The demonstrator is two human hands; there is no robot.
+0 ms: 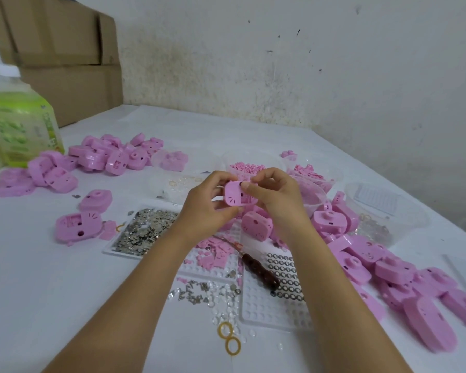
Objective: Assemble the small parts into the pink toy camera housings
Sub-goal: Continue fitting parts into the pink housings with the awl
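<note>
While pink pellets (pixel 246 167) fill one tub (pixel 225 160), a tray (pixel 108 251) of metal clips (pixel 143 232).

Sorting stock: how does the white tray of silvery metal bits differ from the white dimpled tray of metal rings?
The white tray of silvery metal bits is heaped; the white dimpled tray of metal rings holds neat rows. Bits nearly cover theirs; rings leave many dimples bare. Both lie flat.
</note>
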